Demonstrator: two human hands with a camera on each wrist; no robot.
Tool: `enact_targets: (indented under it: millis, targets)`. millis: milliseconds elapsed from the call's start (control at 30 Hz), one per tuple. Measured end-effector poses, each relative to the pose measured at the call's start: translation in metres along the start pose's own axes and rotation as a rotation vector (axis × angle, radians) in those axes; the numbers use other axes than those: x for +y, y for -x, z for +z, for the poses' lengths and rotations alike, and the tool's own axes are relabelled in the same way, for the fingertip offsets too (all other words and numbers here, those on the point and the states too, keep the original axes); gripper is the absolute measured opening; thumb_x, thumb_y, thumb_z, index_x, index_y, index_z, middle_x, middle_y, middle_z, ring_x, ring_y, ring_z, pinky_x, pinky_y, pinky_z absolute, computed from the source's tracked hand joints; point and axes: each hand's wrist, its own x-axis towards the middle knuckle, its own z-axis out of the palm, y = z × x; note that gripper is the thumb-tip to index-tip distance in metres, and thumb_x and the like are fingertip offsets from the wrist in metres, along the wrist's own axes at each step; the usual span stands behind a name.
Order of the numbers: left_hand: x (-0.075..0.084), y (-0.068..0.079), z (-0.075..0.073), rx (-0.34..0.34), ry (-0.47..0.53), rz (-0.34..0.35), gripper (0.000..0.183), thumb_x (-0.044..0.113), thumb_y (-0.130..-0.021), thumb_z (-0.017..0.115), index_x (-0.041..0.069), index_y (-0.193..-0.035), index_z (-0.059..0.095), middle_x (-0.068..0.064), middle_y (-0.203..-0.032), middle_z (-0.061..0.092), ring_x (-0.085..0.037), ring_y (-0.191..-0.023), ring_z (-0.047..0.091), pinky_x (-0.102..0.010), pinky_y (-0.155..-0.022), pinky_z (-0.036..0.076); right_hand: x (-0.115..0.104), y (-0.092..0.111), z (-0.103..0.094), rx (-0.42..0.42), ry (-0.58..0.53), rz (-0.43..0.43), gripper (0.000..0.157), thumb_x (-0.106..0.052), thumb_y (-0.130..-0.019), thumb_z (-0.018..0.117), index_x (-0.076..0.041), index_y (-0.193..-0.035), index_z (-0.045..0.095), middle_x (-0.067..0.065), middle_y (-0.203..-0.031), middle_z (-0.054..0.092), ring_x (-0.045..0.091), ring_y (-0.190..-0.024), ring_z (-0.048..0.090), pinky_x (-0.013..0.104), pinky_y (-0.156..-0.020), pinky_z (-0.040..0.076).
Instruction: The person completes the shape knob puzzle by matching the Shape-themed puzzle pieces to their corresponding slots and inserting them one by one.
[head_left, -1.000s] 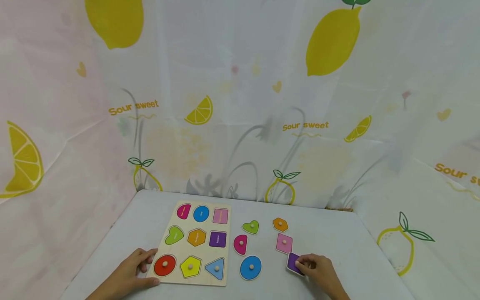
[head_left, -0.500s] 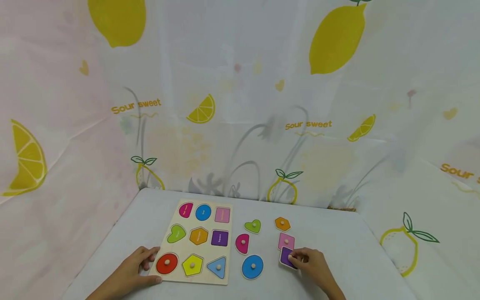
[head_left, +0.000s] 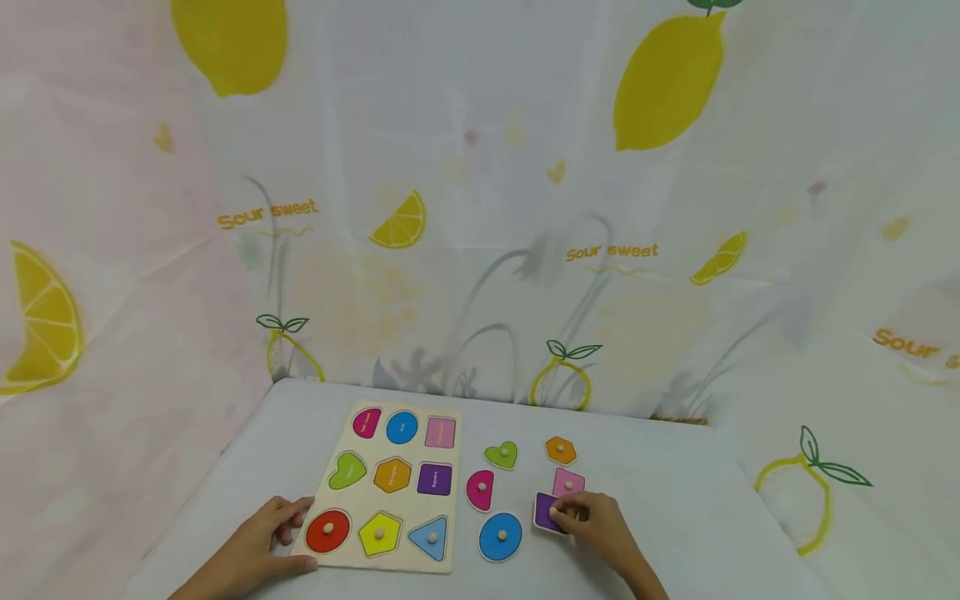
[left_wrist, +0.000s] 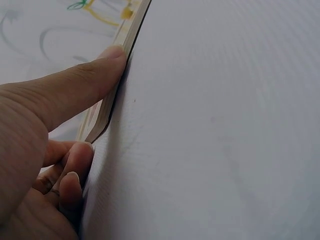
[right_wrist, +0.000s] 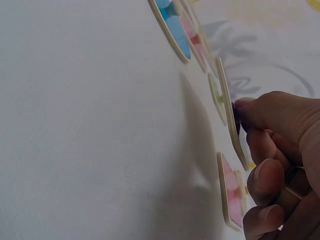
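Red circle (head_left: 321, 537), yellow pentagon (head_left: 380, 542), light-blue triangle (head_left: 438, 542), purple square (head_left: 544, 513), pink rectangle (head_left: 566, 476), orange hexagon (head_left: 555, 451), green heart (head_left: 499, 457), magenta half-circle (head_left: 482, 498), blue oval (head_left: 495, 547). Puzzle board (head_left: 406, 502) is pale wood, with 6 printed recesses (head_left: 424, 479) repeating the last 6 colours. Table (head_left: 675, 492) plain white; backdrop (head_left: 465, 196) white, pinkish at left, yellow lemon print (head_left: 670, 81), orange lettering (head_left: 632, 250).

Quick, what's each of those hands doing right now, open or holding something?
Left hand: closed, holding the puzzle board at one corner.
Right hand: closed, pinching the purple square piece by its knob, off the table.
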Motion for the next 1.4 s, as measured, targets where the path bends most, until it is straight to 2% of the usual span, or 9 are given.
enact_targets:
  millis: [133, 267, 367, 500, 667, 800, 933, 1200, 1400]
  targets:
    - [-0.004, 0.003, -0.004, -0.007, -0.01, -0.009, 0.099, 0.04, -0.059, 0.099, -0.001, -0.14, 0.06, -0.002, -0.094, 0.045, -0.015, -0.086, 0.047, -0.024, -0.068, 0.042, -0.004, 0.0, 0.008, -0.045, 0.01, -0.004, 0.012, -0.027, -0.092, 0.079, -0.017, -0.087, 0.074, -0.012, -0.068, 0.054, 0.004, -0.064, 0.047, 0.023, -0.057, 0.04]
    - [-0.003, 0.001, -0.007, 0.01, 0.004, 0.054, 0.096, 0.04, -0.063, 0.098, -0.002, -0.141, 0.059, -0.002, -0.094, 0.045, -0.014, -0.085, 0.046, -0.024, -0.067, 0.042, -0.008, -0.005, 0.009, -0.017, 0.022, -0.042, 0.012, -0.028, -0.093, 0.078, -0.018, -0.087, 0.075, -0.013, -0.068, 0.054, 0.004, -0.065, 0.048, 0.022, -0.058, 0.04]
    - [-0.002, 0.002, -0.005, 0.006, 0.01, 0.052, 0.096, 0.04, -0.064, 0.097, -0.003, -0.141, 0.058, -0.002, -0.093, 0.044, -0.014, -0.085, 0.046, -0.024, -0.066, 0.042, -0.012, -0.007, 0.007, -0.012, 0.011, -0.052, 0.012, -0.026, -0.092, 0.079, -0.016, -0.088, 0.076, -0.012, -0.068, 0.054, 0.005, -0.065, 0.048, 0.022, -0.056, 0.039]
    - [0.0, 0.002, -0.006, 0.008, 0.006, 0.019, 0.098, 0.037, -0.062, 0.099, -0.004, -0.141, 0.058, -0.002, -0.094, 0.044, -0.016, -0.087, 0.046, -0.024, -0.067, 0.043, -0.017, -0.011, 0.008, -0.026, 0.004, -0.045, 0.01, -0.025, -0.093, 0.079, -0.015, -0.089, 0.077, -0.012, -0.068, 0.054, 0.005, -0.065, 0.048, 0.021, -0.056, 0.04]
    - [0.001, 0.0, -0.004, 0.004, 0.034, -0.034, 0.098, 0.035, -0.059, 0.1, -0.002, -0.141, 0.059, -0.003, -0.095, 0.046, -0.018, -0.09, 0.048, -0.025, -0.069, 0.046, -0.021, -0.017, 0.009, -0.005, 0.01, -0.048, 0.01, -0.025, -0.092, 0.079, -0.016, -0.088, 0.077, -0.011, -0.068, 0.055, 0.005, -0.065, 0.049, 0.022, -0.057, 0.041]
    - [0.001, -0.003, -0.003, -0.012, 0.051, -0.053, 0.099, 0.034, -0.058, 0.1, -0.002, -0.14, 0.059, -0.003, -0.094, 0.047, -0.018, -0.088, 0.048, -0.025, -0.068, 0.046, -0.024, -0.019, 0.012, 0.003, 0.005, -0.035, 0.01, -0.026, -0.092, 0.079, -0.018, -0.089, 0.077, -0.011, -0.068, 0.054, 0.005, -0.066, 0.049, 0.022, -0.058, 0.041]
    - [0.001, -0.002, -0.003, -0.024, 0.048, -0.057, 0.101, 0.035, -0.059, 0.1, -0.004, -0.141, 0.058, -0.002, -0.096, 0.047, -0.017, -0.087, 0.048, -0.024, -0.067, 0.045, -0.028, -0.023, 0.018, -0.011, -0.027, -0.057, 0.009, -0.027, -0.094, 0.078, -0.018, -0.091, 0.078, -0.011, -0.071, 0.056, 0.006, -0.067, 0.05, 0.022, -0.059, 0.043]
    - [0.001, -0.001, -0.003, -0.011, -0.01, 0.04, 0.1, 0.036, -0.063, 0.099, -0.004, -0.144, 0.055, -0.002, -0.092, 0.043, -0.014, -0.083, 0.044, -0.024, -0.066, 0.04, -0.042, -0.023, 0.022, -0.041, -0.053, -0.089, 0.008, -0.025, -0.095, 0.077, -0.018, -0.093, 0.078, -0.01, -0.072, 0.056, 0.008, -0.07, 0.051, 0.022, -0.059, 0.044]
    - [0.001, 0.001, -0.005, -0.032, -0.015, 0.043, 0.102, 0.037, -0.065, 0.098, -0.005, -0.145, 0.052, -0.003, -0.092, 0.043, -0.015, -0.084, 0.044, -0.025, -0.065, 0.04, -0.046, -0.025, 0.027, -0.044, -0.049, -0.117, 0.01, -0.025, -0.095, 0.076, -0.015, -0.095, 0.078, -0.01, -0.073, 0.057, 0.008, -0.071, 0.051, 0.022, -0.06, 0.044]
